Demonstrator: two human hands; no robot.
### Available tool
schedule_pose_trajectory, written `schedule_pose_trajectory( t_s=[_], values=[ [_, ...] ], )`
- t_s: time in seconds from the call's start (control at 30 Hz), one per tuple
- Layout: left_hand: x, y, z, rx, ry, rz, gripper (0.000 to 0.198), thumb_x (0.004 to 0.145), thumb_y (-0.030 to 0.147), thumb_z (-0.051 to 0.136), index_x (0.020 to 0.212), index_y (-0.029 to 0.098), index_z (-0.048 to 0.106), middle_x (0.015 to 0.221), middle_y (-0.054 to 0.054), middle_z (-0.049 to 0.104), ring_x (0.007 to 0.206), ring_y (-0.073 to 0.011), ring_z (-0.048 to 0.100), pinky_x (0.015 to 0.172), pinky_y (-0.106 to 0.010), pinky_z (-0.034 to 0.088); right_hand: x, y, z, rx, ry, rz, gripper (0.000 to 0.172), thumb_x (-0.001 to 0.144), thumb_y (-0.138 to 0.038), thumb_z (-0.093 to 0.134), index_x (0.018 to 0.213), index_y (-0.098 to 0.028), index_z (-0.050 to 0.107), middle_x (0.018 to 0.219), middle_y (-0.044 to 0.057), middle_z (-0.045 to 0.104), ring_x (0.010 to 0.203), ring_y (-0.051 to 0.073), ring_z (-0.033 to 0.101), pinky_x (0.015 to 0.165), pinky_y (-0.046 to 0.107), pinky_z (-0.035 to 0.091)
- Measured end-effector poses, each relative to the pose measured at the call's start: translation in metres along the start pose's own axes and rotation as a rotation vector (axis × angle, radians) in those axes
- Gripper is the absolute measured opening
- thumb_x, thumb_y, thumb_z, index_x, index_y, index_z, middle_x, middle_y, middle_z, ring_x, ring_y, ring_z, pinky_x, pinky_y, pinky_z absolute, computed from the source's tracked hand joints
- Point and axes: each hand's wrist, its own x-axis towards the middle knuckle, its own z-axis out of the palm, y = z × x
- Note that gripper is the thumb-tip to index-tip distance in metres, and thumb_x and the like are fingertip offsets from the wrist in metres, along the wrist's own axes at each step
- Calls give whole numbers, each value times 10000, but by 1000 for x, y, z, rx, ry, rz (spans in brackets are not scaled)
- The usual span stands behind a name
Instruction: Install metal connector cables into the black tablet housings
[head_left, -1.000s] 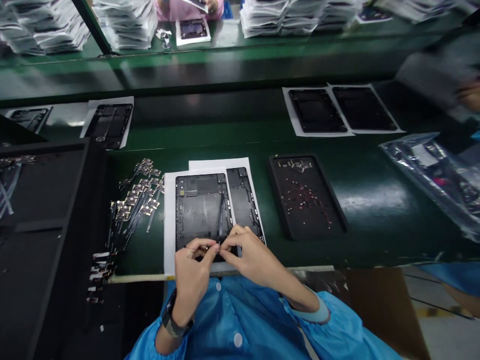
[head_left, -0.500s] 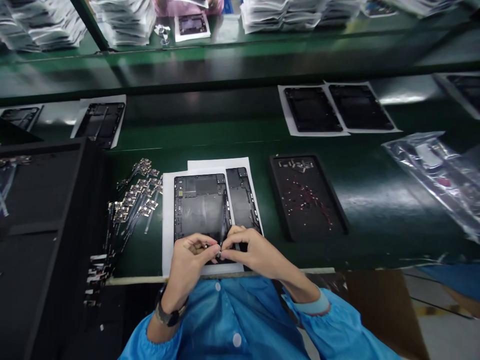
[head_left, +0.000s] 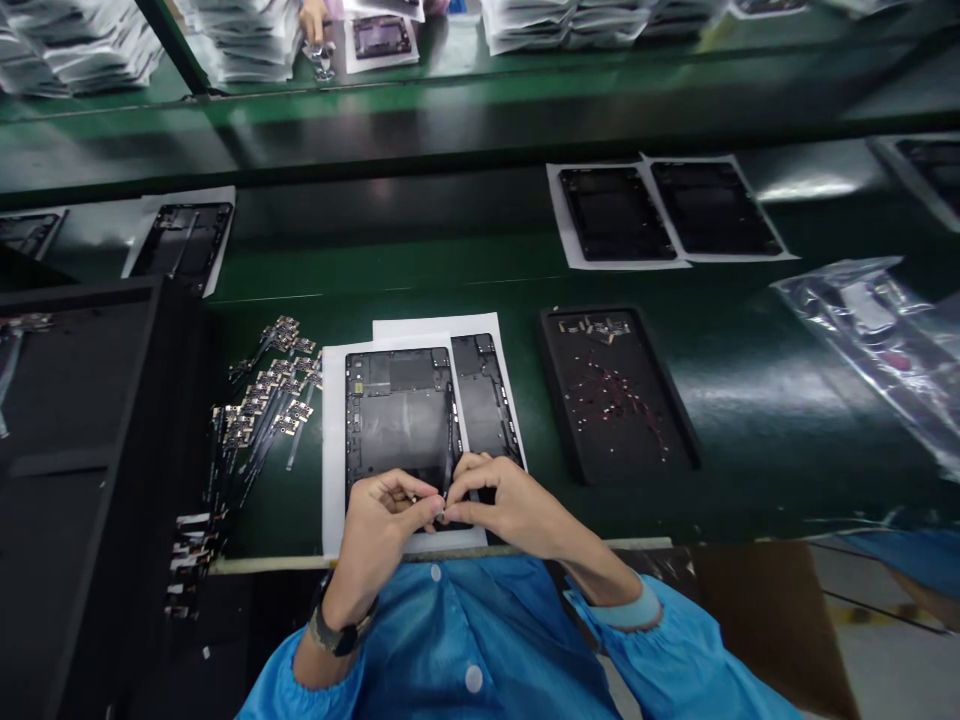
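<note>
A black tablet housing [head_left: 401, 425] lies on white paper in front of me, its inner side up. Along its right side a dark ribbon cable [head_left: 451, 430] runs down to my fingertips. My left hand [head_left: 382, 518] pinches the cable's lower end between thumb and forefinger, over the housing's near edge. From the right, my right hand [head_left: 499, 500] pinches at the same spot, fingertips touching those of the left. A small pale part shows between the fingers; most of it is hidden. Partly beneath the first housing and its paper lies a second housing [head_left: 484, 400].
Left of the paper lie several small circuit boards [head_left: 274, 385] with ribbon cables. A large black tray [head_left: 60, 380] stands farther left. A black tray [head_left: 622, 400] at right holds thin red wires. Housings on paper [head_left: 619, 215] line the back. A co-worker's hand [head_left: 313, 20] appears beyond.
Both my hands stay nearly in place, with only slight finger movement at the cable's end. Across the bench, a co-worker's hand has come onto a small shiny object.
</note>
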Motion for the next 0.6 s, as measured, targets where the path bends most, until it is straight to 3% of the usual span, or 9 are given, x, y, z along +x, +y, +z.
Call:
schedule_pose_trajectory(
  t_s=[0.23,0.33,0.4,0.47,0.6],
  values=[
    [1,1,1,44,11,-1,180,606,272,775,675,135,682,590,-41,679,502,-136,598,519,-232,482,0,-4,2,-36,-5,2,72,805,-195,705,754,-192,754,774,11,620,756,149,583,745,293,426],
    [-5,5,-6,189,35,50,167,651,306,744,693,152,698,627,-45,688,552,-160,621,538,-248,485,-1,-5,-3,-42,-15,-34,80,806,-193,690,833,-197,766,807,29,643,777,159,599,746,292,446],
    [-9,10,-16,376,104,171,140,701,314,710,699,174,711,679,-48,699,600,-172,626,578,-265,488,-2,-3,-9,-56,34,-69,145,819,-206,666,930,-200,759,861,47,679,806,171,606,752,296,458],
    [-8,21,-29,585,202,352,124,749,308,680,703,199,713,747,-49,709,677,-190,628,666,-295,496,-1,2,-16,-96,170,-93,188,859,-265,616,979,-196,744,887,61,702,799,182,603,734,305,462],
    [30,58,-51,926,293,643,131,816,269,633,915,213,697,991,-77,705,989,-250,597,920,-361,437,3,11,-22,-175,371,-109,275,907,-366,515,888,-190,725,807,57,699,686,180,566,648,306,441]
  ],
)
